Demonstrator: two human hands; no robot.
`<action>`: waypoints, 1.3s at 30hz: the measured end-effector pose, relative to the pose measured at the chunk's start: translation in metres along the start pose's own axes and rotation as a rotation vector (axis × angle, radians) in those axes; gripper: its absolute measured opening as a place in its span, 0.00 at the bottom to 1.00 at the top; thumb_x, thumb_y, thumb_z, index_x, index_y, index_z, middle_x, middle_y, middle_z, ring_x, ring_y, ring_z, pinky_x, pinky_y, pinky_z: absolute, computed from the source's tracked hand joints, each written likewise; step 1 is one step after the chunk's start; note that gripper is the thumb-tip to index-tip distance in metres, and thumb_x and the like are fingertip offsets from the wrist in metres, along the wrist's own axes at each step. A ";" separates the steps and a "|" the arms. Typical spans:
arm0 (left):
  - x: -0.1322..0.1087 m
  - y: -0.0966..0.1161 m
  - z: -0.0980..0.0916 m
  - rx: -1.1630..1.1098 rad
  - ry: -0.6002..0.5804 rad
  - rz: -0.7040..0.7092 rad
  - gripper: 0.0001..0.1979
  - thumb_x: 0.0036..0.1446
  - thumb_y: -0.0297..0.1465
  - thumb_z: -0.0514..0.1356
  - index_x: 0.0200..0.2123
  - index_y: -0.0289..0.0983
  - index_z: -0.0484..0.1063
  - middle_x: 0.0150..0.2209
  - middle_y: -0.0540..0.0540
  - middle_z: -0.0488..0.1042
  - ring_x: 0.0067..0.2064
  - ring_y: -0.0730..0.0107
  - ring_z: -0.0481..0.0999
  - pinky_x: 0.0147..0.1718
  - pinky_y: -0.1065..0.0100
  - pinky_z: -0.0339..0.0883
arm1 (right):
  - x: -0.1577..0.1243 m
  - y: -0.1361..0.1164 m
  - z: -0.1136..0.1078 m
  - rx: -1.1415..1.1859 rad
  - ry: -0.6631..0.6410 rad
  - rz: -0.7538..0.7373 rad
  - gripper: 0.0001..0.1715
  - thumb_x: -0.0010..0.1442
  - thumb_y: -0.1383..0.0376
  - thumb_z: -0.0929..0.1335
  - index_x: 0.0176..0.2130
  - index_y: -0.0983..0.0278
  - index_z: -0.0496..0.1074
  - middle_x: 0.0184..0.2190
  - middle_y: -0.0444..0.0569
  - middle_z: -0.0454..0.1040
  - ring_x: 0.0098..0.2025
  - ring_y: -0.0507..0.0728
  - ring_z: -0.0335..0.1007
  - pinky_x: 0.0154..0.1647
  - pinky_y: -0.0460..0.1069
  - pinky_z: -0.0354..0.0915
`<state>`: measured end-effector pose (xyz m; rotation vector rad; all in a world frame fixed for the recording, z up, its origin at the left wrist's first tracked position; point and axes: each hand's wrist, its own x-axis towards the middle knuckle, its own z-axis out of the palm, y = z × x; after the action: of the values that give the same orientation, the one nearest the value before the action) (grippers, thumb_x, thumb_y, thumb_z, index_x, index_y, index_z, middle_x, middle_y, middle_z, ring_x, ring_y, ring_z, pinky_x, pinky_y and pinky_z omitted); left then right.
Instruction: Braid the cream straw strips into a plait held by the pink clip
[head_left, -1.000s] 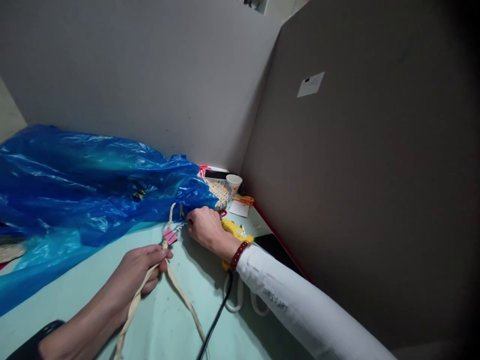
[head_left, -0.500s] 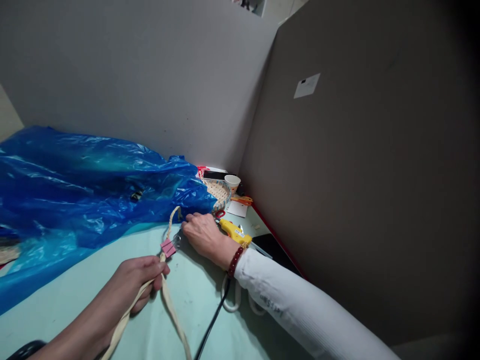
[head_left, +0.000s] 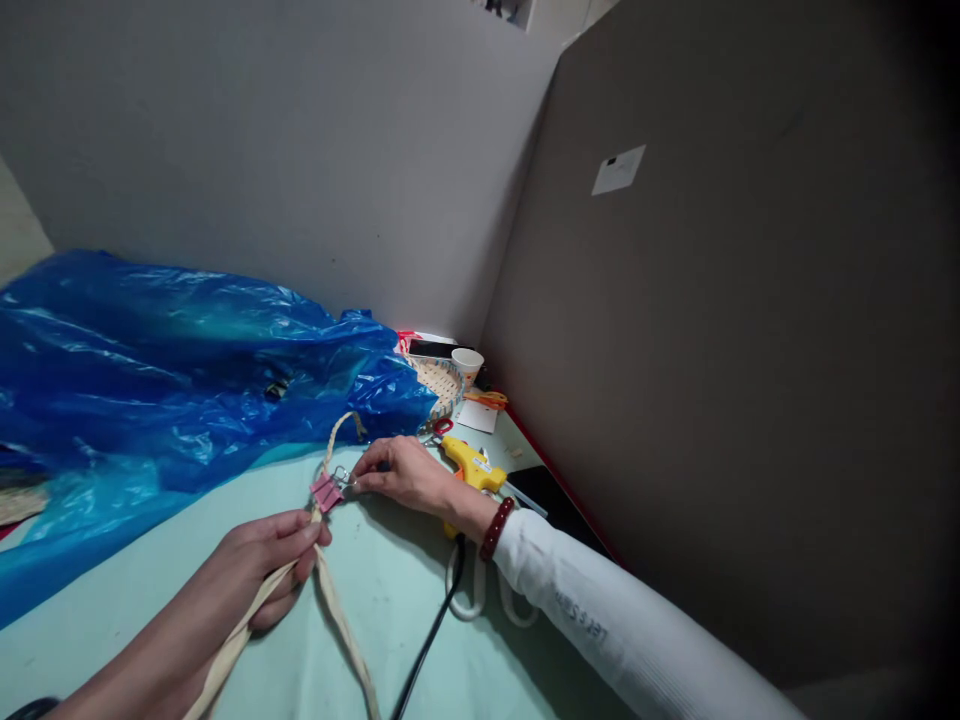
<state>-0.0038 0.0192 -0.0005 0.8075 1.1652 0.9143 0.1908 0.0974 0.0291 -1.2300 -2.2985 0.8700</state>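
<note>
My left hand (head_left: 274, 565) is closed round cream braided cords (head_left: 341, 625) just below a pink binder clip (head_left: 327, 492) that clamps them. My right hand (head_left: 401, 473), in a white sleeve with a dark red bead bracelet (head_left: 496, 527), pinches the clip's silver wire handle (head_left: 343, 477). A braided loop (head_left: 337, 435) rises from the clip toward the blue plastic. All this lies on a pale green tabletop (head_left: 390, 580).
A large blue plastic bag (head_left: 165, 370) fills the left. A yellow glue gun (head_left: 471, 466) with a black cable (head_left: 427, 645) lies behind my right wrist. Scissors (head_left: 487, 400), a woven piece (head_left: 439, 382), a paper cup (head_left: 467, 365) and a phone (head_left: 551, 495) sit by the grey corner partitions.
My right hand moved left and down from beside the glue gun to the clip's handle. My left hand and the clip shifted slightly left and lower.
</note>
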 end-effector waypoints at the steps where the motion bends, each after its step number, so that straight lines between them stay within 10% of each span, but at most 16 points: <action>1: 0.001 0.001 -0.002 -0.009 -0.006 -0.003 0.18 0.39 0.40 0.76 0.25 0.34 0.76 0.14 0.57 0.64 0.13 0.87 0.49 0.15 0.78 0.34 | 0.001 0.002 0.000 0.068 0.000 0.014 0.03 0.63 0.69 0.73 0.36 0.65 0.81 0.37 0.45 0.82 0.42 0.54 0.77 0.43 0.44 0.64; 7: 0.006 0.002 -0.009 -0.060 -0.071 -0.018 0.20 0.41 0.41 0.77 0.27 0.33 0.77 0.17 0.58 0.63 0.13 0.90 0.49 0.15 0.78 0.34 | 0.002 -0.006 0.003 0.503 -0.147 0.079 0.18 0.63 0.73 0.70 0.53 0.65 0.75 0.45 0.48 0.81 0.35 0.51 0.77 0.33 0.42 0.68; 15: 0.010 0.000 -0.010 -0.101 -0.099 -0.014 0.23 0.37 0.44 0.79 0.25 0.33 0.76 0.17 0.59 0.62 0.12 0.92 0.50 0.15 0.79 0.33 | 0.004 -0.003 0.001 0.676 -0.125 0.125 0.06 0.62 0.73 0.70 0.31 0.68 0.75 0.26 0.44 0.76 0.26 0.47 0.68 0.26 0.40 0.62; 39: 0.012 -0.001 -0.004 -0.053 0.009 0.030 0.17 0.42 0.40 0.74 0.25 0.33 0.75 0.15 0.59 0.62 0.13 0.90 0.48 0.16 0.77 0.31 | 0.011 -0.005 -0.017 -0.092 0.031 0.181 0.10 0.67 0.62 0.73 0.35 0.67 0.77 0.32 0.44 0.79 0.38 0.56 0.78 0.47 0.55 0.73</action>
<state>-0.0056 0.0297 -0.0072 0.7809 1.1342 0.9706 0.1916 0.1106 0.0459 -1.4988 -2.2517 0.8065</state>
